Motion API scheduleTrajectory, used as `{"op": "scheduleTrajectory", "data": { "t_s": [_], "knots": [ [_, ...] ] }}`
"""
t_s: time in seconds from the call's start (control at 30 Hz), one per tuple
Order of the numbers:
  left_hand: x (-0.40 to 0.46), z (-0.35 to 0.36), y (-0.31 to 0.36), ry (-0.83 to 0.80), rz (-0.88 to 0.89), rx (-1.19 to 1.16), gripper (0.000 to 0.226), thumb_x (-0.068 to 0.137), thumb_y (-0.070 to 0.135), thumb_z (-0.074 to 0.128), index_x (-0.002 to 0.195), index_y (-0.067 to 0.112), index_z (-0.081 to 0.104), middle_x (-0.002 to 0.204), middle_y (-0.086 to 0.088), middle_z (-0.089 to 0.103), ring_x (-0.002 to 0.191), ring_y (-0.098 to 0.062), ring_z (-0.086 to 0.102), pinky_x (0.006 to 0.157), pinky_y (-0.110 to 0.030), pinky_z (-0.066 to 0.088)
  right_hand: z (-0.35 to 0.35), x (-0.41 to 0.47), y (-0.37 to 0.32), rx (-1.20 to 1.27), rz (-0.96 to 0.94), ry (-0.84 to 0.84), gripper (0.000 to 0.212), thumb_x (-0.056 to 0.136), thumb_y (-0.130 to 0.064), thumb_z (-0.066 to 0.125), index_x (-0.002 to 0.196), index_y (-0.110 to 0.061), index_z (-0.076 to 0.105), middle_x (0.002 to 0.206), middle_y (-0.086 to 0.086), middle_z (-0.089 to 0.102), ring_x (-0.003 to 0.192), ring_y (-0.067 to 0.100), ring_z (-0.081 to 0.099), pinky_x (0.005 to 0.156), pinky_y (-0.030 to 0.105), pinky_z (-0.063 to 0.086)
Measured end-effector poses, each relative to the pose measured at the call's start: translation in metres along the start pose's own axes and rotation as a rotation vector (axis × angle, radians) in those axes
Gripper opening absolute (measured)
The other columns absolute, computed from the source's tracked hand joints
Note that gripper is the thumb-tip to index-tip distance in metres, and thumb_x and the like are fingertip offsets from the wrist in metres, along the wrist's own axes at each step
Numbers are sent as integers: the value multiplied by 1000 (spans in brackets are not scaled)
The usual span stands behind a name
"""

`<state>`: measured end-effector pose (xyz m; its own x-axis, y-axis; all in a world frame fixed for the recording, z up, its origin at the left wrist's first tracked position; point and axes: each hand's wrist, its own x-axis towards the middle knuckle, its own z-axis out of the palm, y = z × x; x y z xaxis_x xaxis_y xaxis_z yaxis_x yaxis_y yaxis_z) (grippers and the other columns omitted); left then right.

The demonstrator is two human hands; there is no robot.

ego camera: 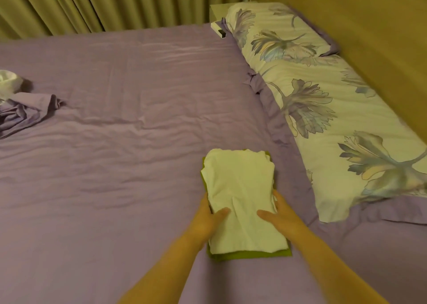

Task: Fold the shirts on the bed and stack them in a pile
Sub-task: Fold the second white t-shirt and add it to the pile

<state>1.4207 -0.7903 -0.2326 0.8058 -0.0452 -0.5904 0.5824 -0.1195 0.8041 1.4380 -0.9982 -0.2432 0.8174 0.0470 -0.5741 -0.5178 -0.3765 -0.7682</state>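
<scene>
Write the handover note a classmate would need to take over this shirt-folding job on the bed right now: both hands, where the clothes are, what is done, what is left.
Left hand: grips the left edge of the folded white cotton shirt, thumb on top.
Right hand: grips its right edge the same way.
That white shirt sits on a folded green shirt, forming the pile on the purple bed sheet near the floral pillow.
Done: two shirts folded and stacked.
Left: a crumpled purple garment and a bunched white garment lie unfolded at the far left edge; fold them, then add them to the pile.
</scene>
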Motion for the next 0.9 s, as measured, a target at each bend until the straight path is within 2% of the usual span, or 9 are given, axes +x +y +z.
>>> {"op": "scheduleTrajectory", "data": {
  "t_s": [0.1, 0.2, 0.27, 0.37, 0.47, 0.63, 0.73, 0.83, 0.9],
  "knots": [
    [7, 1, -10, 14, 70, 180, 93, 72, 51, 66, 148, 23, 21, 145, 3, 40, 130, -20, 43, 107, -40, 38, 5, 4, 15, -143, -67, 36, 82, 89, -16, 62, 150, -19, 8, 155, -3, 16, 142, 18, 19, 110, 26, 21],
    [11, 4, -10, 80, 83, 267, 76, 91, 27, 59, 150, 19, 13, 147, -2, 38, 130, -26, 42, 105, -38, 37, 6, 7, 16, -246, -149, 181, 71, 92, -12, 57, 149, -16, 15, 154, 4, 24, 139, 23, 26, 109, 29, 25],
    [11, 7, -12, 121, 66, 255, 74, 91, 22, 59, 150, 19, 14, 143, -4, 42, 128, -28, 45, 102, -38, 40, 4, 5, 16, -342, -183, 281, 67, 92, -13, 55, 148, -17, 18, 149, 7, 32, 134, 26, 34, 105, 34, 32],
    [2, 8, -14, 178, 15, 311, 74, 91, 23, 60, 149, 19, 14, 135, -8, 49, 121, -29, 50, 92, -33, 41, 6, -6, 23, -571, -122, 185, 78, 91, -21, 57, 150, -18, 5, 149, 9, 28, 132, 27, 34, 104, 36, 35],
    [-15, -1, -19, 161, -12, 559, 70, 92, 30, 56, 149, 17, 17, 134, -9, 50, 121, -27, 50, 95, -35, 42, 13, -22, 26, -710, -76, 184, 83, 90, -26, 57, 150, -20, 0, 153, 9, 20, 135, 27, 28, 106, 35, 33],
    [-68, -23, -33, 36, -41, 1155, 53, 99, 29, 41, 147, 19, 22, 143, -8, 41, 130, -26, 39, 104, -36, 35, 37, -71, 10, -1066, -82, 91, 60, 99, -32, 39, 149, -27, 7, 158, 5, -3, 145, 25, 2, 115, 35, 17],
    [-111, -32, -41, 3, -41, 1182, 54, 99, 29, 39, 149, 21, 20, 142, -7, 41, 127, -27, 42, 104, -37, 37, 61, -108, 2, -1044, -141, 9, 54, 99, -28, 40, 148, -23, 18, 157, 5, 9, 145, 22, 9, 115, 36, 16],
    [-151, -40, -39, 44, -13, 1045, 55, 100, 32, 39, 150, 25, 18, 144, -6, 39, 127, -26, 44, 100, -36, 41, 87, -147, -9, -941, -191, -28, 51, 98, -31, 43, 145, -18, 29, 149, 3, 34, 137, 22, 33, 110, 33, 27],
    [-177, -47, -38, 85, 20, 1008, 54, 99, 34, 40, 148, 26, 21, 141, -3, 44, 125, -22, 46, 98, -34, 43, 103, -173, -16, -957, -201, -48, 48, 98, -34, 40, 144, -21, 31, 144, -1, 41, 131, 19, 40, 106, 31, 31]
  ]
}}
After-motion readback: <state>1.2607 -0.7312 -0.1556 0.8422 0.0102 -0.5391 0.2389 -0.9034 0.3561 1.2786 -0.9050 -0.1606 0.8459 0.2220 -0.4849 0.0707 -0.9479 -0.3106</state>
